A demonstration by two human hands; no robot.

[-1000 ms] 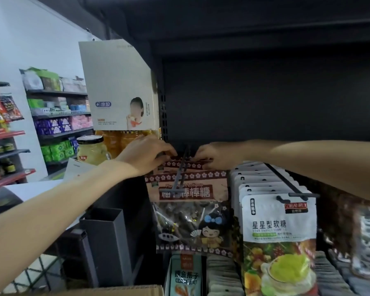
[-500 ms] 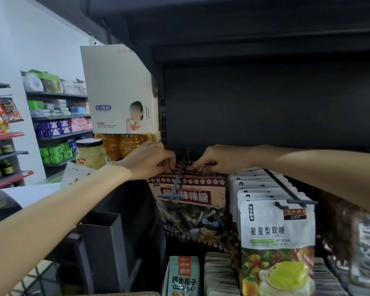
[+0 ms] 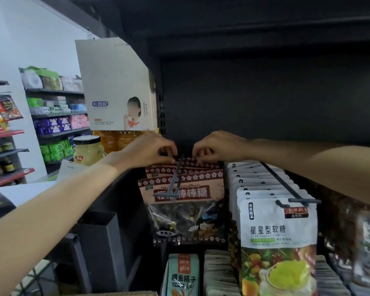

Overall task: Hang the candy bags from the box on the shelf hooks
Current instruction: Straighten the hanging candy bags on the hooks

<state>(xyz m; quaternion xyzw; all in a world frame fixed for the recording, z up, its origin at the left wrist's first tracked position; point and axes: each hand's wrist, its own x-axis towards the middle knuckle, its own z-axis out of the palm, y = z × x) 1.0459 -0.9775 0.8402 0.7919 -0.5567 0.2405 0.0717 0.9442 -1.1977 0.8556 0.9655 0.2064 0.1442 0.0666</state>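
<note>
- Head view: I am watching the left hand [image 3: 150, 151] and the right hand [image 3: 217, 148], both pinching the top edge of a lollipop bag [image 3: 185, 162] at the back of the shelf hook [image 3: 175, 178], one on either side of the rod.
- Compared with a second ago, the bags below the hands are sitting lower and more spread out along the hook, and the front lollipop bag [image 3: 186, 210] is hanging straighter; I judge the held bag is being pushed to the back, so this hanging step is nearly finished.
- Just right of the right hand, a row of star gummy bags [image 3: 276, 227] is filling a neighbouring hook [image 3: 286, 184].
- Well below both hands, a strip of cardboard box [image 3: 115, 293] is showing at the bottom edge; its contents are hidden.
- Under the hanging bags, shelf trays are holding flat packets [image 3: 218, 272] in tight rows.
</note>
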